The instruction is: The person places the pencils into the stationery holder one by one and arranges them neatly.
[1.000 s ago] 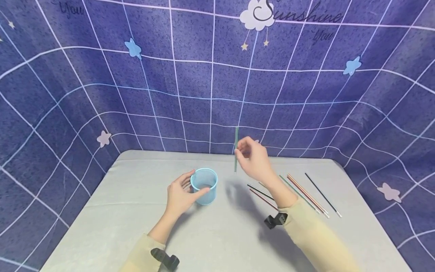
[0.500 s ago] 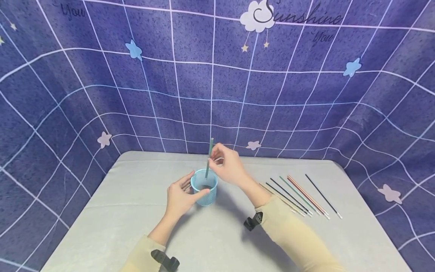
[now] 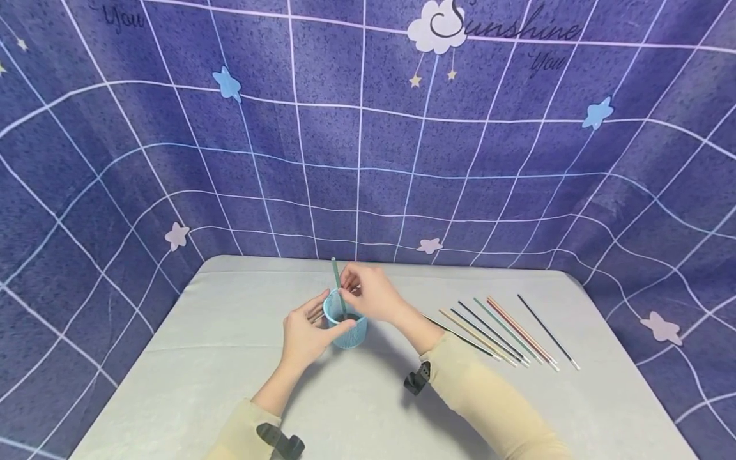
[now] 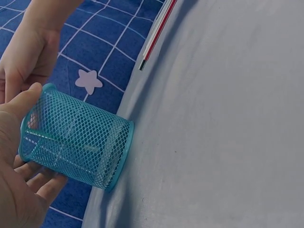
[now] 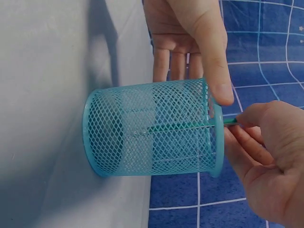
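Note:
A light blue mesh pen holder (image 3: 352,337) stands upright on the table, left of its middle. My left hand (image 3: 305,333) holds it from the left, thumb at the rim on the near side and fingers round the far side. With thumb and fingertips, my right hand (image 3: 375,295) pinches a green pencil (image 3: 336,273) above the rim. The pencil's lower part is inside the pen holder; through the mesh in the right wrist view the green shaft (image 5: 178,127) ends short of the base. No other pencil shows inside the pen holder (image 4: 78,137).
Several thin pencils (image 3: 506,329), black, green, red and yellowish, lie side by side at the right on the grey-white cloth (image 3: 230,358). One dark pencil (image 3: 549,332) lies apart at the far right. A blue gridded curtain (image 3: 368,140) rises behind the table.
My right hand has moved left and down from beside the pen holder, bringing the green pencil over the rim and into it. The left hand has kept its hold in place.

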The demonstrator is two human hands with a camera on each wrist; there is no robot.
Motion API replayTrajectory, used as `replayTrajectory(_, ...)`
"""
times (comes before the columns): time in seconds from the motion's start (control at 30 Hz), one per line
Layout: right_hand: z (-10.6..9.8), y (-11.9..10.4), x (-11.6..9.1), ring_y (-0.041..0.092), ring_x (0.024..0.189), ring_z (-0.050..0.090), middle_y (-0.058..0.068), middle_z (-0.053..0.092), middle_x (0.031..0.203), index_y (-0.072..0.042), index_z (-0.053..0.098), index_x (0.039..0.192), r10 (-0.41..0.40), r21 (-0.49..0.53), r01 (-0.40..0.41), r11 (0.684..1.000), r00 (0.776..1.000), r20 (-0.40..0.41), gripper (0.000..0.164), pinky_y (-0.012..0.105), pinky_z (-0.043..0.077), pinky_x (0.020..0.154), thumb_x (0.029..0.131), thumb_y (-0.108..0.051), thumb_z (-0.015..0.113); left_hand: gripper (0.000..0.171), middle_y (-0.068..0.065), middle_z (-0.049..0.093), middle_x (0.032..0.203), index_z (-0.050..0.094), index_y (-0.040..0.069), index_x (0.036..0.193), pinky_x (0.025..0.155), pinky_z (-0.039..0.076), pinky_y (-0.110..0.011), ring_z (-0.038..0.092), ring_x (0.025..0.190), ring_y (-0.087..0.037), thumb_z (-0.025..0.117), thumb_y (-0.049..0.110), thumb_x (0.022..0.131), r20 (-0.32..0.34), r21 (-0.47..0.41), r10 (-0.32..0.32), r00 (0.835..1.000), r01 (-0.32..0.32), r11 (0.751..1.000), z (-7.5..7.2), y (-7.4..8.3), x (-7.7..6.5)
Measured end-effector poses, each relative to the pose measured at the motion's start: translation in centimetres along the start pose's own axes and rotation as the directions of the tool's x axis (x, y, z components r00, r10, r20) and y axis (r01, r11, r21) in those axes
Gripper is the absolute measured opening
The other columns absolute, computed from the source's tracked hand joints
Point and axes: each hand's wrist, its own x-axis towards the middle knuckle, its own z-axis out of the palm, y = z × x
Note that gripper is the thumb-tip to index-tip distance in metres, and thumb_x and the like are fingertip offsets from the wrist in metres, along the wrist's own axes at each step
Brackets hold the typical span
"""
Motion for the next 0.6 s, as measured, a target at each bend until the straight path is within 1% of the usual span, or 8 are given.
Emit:
replayTrajectory(0.1, 0.2, 0.0, 0.0, 0.019, 0.082, 0.077, 0.009, 0.078, 0.091, -0.004, 0.066, 0.098, 0.003, -0.01, -0.003, 1.0, 1.0, 0.028, 0.008, 0.017, 0.067, 0.073, 0.096, -0.005, 0.074, 0.082, -0.02, 0.072, 0.135, 0.066, 0.002, 0.142, 0.096, 0.067, -0.04, 0.076, 0.116, -0.038, 0.102, 0.028, 0.072, 0.002, 0.003, 0.003, 1.0, -0.003, 1.0, 0.0, 0.0, 0.0)
replayTrajectory(0.23, 0.3, -0.1, 0.1, 0.019, 0.082, 0.077, 0.009, 0.079, 0.091, -0.004, 0.069, 0.098, 0.02, -0.049, -0.018, 0.999, 0.998, 0.051, 0.008, 0.019, 0.068, 0.074, 0.096, -0.006, 0.076, 0.084, -0.02, 0.072, 0.136, 0.064, 0.001, 0.143, 0.096, 0.067, -0.041, 0.075, 0.116, -0.038, 0.101, 0.028, 0.073, 0.001, -0.001, 0.004, 1.0, -0.004, 1.0, 0.1, -0.1, -0.1)
replayTrajectory(0.33, 0.5, -0.2, 0.2, 0.018, 0.08, 0.077, 0.008, 0.079, 0.09, -0.004, 0.071, 0.097, 0.028, -0.089, -0.023, 0.996, 0.998, 0.059, 0.007, 0.013, 0.063, 0.071, 0.095, -0.006, 0.077, 0.085, -0.02, 0.071, 0.137, 0.063, 0.0, 0.144, 0.097, 0.066, -0.039, 0.075, 0.117, -0.037, 0.101, 0.027, 0.073, -0.001, -0.008, -0.007, 1.0, 0.007, 1.0, 0.1, -0.1, -0.1)
replayTrajectory(0.47, 0.8, -0.2, 0.4, 0.017, 0.078, 0.076, 0.008, 0.079, 0.089, -0.003, 0.072, 0.096, 0.04, -0.108, -0.033, 0.994, 0.997, 0.059, 0.005, 0.012, 0.062, 0.068, 0.095, -0.005, 0.077, 0.086, -0.018, 0.071, 0.139, 0.063, 0.001, 0.145, 0.097, 0.066, -0.036, 0.075, 0.117, -0.035, 0.102, 0.027, 0.072, -0.002, -0.002, -0.025, 1.0, 0.025, 1.0, 0.1, -0.1, -0.1)
replayTrajectory(0.6, 1.1, -0.2, 0.7, 0.014, 0.078, 0.076, 0.006, 0.08, 0.088, -0.005, 0.073, 0.095, 0.057, -0.143, -0.048, 0.989, 0.997, 0.058, 0.004, 0.01, 0.061, 0.068, 0.095, -0.007, 0.077, 0.085, -0.018, 0.071, 0.139, 0.063, 0.002, 0.145, 0.098, 0.065, -0.036, 0.075, 0.118, -0.035, 0.101, 0.027, 0.074, 0.003, 0.002, -0.029, 1.0, 0.029, 1.0, 0.1, -0.1, -0.1)
